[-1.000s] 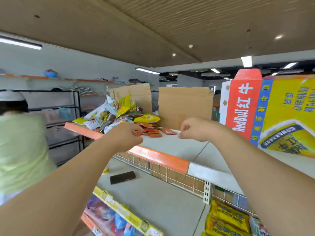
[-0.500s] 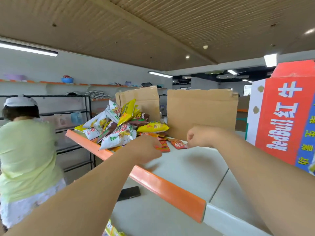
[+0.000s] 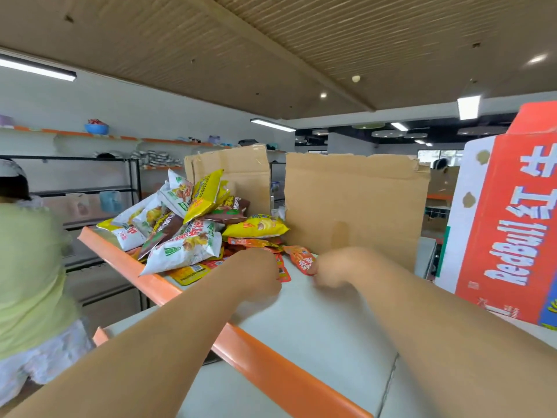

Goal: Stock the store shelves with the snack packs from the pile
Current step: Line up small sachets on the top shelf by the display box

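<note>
So both arms are reaching over the orange edge strip (image 3: 271,357) onto the grey top shelf (image 3: 316,327). The pile of snack packs (image 3: 187,224) sits at the far left end of that shelf: white, yellow and brown bags heaped up, with flat little red and orange sachets spilling out under it toward the hands.

The right hand (image 3: 334,270) is curled up and looks like it's pinching the bottom end of a small orange-red pack (image 3: 301,257), which lies right at the near edge of the pile. The left hand (image 3: 256,273) is balled up too, back of the hand to the camera, with a thin red sachet (image 3: 282,270) touching its knuckles. Its fingers are hidden, so honestly I can't tell if it's gripping that one or only resting against it.

Behind the hands a big cardboard sheet (image 3: 355,206) stands upright, with a second cardboard piece (image 3: 235,173) behind the pile. A Red Bull carton (image 3: 512,236) stands on the right. Another person in a light green top (image 3: 30,267) is off to the left, blurry, back turned.
</note>
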A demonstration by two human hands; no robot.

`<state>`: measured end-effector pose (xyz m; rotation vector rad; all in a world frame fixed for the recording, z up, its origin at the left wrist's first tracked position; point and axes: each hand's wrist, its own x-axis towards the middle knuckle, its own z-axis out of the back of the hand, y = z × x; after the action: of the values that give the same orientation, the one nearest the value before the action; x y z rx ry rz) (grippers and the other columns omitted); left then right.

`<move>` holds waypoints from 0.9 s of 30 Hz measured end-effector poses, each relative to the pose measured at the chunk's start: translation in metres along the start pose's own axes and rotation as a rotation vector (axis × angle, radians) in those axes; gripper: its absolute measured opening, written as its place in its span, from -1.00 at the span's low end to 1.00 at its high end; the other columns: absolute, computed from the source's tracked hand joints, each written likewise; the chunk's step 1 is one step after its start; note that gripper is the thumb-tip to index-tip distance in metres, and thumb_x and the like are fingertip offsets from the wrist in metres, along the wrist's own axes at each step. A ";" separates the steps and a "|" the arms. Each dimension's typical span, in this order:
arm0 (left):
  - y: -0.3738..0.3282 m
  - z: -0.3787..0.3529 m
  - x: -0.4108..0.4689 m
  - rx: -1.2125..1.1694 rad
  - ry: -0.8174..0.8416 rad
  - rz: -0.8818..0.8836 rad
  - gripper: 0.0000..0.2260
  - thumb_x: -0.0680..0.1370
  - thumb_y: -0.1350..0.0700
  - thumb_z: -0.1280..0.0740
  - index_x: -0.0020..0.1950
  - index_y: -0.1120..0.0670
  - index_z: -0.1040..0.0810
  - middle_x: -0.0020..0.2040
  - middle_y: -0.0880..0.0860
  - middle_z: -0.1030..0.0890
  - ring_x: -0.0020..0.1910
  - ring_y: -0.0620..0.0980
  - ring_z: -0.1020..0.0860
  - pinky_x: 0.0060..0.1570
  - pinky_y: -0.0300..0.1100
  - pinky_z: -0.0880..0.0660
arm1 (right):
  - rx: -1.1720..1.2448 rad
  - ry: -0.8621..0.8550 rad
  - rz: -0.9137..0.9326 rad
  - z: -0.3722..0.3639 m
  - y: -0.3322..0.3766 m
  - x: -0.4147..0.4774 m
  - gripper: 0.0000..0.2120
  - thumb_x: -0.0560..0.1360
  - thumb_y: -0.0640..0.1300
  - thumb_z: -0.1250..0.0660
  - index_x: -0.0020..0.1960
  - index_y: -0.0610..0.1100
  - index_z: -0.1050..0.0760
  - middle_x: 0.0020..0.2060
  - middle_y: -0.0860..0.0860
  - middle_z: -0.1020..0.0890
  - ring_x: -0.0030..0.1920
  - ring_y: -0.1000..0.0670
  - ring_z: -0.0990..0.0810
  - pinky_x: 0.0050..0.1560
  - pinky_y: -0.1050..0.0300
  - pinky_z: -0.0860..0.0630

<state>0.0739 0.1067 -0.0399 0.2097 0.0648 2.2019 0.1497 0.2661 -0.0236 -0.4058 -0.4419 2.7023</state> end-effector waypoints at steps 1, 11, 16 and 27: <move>-0.002 0.003 -0.002 -0.024 0.013 -0.015 -0.87 0.50 0.12 -0.27 -0.23 0.11 -0.50 -0.31 0.05 -0.44 -0.23 0.08 -0.48 -0.33 -0.17 -0.33 | -0.011 0.009 -0.006 0.002 -0.001 -0.004 -0.66 0.64 -0.05 -0.17 0.34 -0.13 -0.52 0.20 -0.09 -0.60 0.07 -0.12 -0.59 0.05 0.07 -0.54; -0.030 0.024 -0.012 -0.367 0.212 -0.367 -0.76 0.50 -0.06 -0.32 -0.27 0.06 -0.56 -0.38 -0.01 -0.39 -0.39 -0.02 -0.33 -0.36 -0.17 -0.31 | 0.334 0.346 -0.224 0.025 -0.034 -0.076 -0.71 0.60 0.10 -0.32 0.20 -0.05 -0.58 -0.07 0.16 -0.61 -0.02 -0.05 -0.65 -0.24 0.16 -0.44; -0.037 0.031 0.007 -0.394 0.307 -0.468 -0.65 0.41 -0.22 -0.30 0.05 -0.08 -0.68 -0.23 -0.04 -0.55 -0.26 -0.03 -0.48 -0.20 -0.16 -0.42 | 0.494 0.191 -0.338 0.016 -0.044 -0.086 -0.76 0.61 0.05 -0.31 0.18 -0.08 -0.52 0.08 -0.01 -0.55 0.07 -0.11 -0.58 -0.01 0.02 -0.55; -0.021 0.030 0.047 -0.295 0.310 -0.569 -0.86 0.58 -0.02 -0.32 0.06 -0.17 -0.65 -0.15 -0.16 -0.61 -0.14 -0.09 -0.52 -0.16 -0.22 -0.44 | 0.498 -0.038 -0.321 -0.014 -0.022 -0.047 -0.55 0.44 0.09 -0.47 0.30 0.09 -0.53 0.10 0.05 -0.63 0.03 0.00 -0.61 0.07 0.06 -0.57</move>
<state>0.0685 0.1559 -0.0070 -0.2862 -0.0277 1.6324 0.2033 0.2706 -0.0184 -0.1272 0.1521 2.3934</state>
